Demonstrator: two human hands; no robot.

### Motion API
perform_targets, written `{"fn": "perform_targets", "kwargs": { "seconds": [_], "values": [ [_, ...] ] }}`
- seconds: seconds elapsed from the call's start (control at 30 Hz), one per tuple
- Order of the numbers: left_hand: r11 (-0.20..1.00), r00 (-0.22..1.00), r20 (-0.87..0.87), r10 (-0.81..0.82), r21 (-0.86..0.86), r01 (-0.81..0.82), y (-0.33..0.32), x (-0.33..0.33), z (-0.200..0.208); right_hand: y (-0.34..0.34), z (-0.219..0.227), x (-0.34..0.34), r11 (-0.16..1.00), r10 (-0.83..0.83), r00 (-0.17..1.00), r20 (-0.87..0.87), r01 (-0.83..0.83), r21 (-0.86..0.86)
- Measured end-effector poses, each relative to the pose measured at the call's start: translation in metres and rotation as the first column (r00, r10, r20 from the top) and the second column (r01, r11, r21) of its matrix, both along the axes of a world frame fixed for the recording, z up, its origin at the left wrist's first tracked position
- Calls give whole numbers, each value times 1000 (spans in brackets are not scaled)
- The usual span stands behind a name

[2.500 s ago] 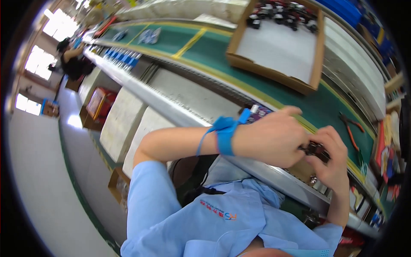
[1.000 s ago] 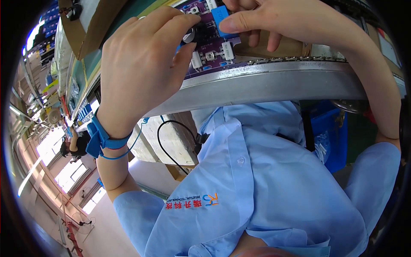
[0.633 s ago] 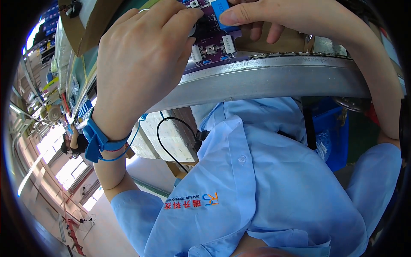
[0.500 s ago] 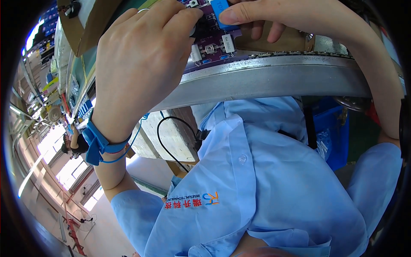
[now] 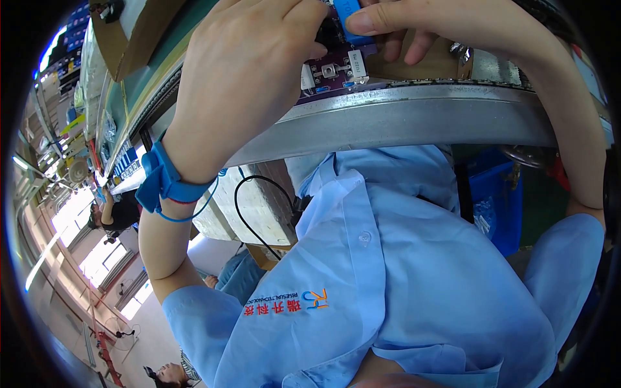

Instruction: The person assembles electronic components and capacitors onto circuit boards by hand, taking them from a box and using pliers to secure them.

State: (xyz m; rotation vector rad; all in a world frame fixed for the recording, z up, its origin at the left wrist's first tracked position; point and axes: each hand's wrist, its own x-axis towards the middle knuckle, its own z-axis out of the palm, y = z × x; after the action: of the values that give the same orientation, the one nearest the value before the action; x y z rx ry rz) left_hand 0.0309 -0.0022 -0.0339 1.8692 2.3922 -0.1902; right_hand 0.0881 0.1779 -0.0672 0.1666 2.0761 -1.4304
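Under your left hand (image 5: 242, 77), on the counter (image 5: 414, 116) edge: purple circuit board (image 5: 333, 68), fingers curled over it. Right hand (image 5: 440, 22) pinches blue part (image 5: 346, 10) onto board; seating seems unfinished.

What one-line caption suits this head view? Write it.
Both hands, left hand and right hand, work a purple circuit board at the bench edge.

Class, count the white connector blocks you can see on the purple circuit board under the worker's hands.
2 white connector blocks show on the purple circuit board: one beside the left hand, one below the right hand. The hands may hide more.
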Motion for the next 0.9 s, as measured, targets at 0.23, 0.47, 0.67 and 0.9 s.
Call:
{"fn": "perform_targets", "kwargs": {
  "seconds": [0.23,0.47,0.67,0.9],
  "values": [
    [998,996,86,22,-59,-17,14,-8,-1,10,1,-3,999,-21,998,60,19,32],
    [973,991,-132,36,229,-5,6,1,-12,20,-20,13,984,-106,982,-158,81,-156],
    [823,998,58,-33,568,-5,-17,-29,16,14,-21,12,982,-122,992,-39,115,-147],
    [654,769,-303,563,732,-191,-104,-235,25,-5,-17,4,981,-109,991,-72,96,-171]
  ]
}}
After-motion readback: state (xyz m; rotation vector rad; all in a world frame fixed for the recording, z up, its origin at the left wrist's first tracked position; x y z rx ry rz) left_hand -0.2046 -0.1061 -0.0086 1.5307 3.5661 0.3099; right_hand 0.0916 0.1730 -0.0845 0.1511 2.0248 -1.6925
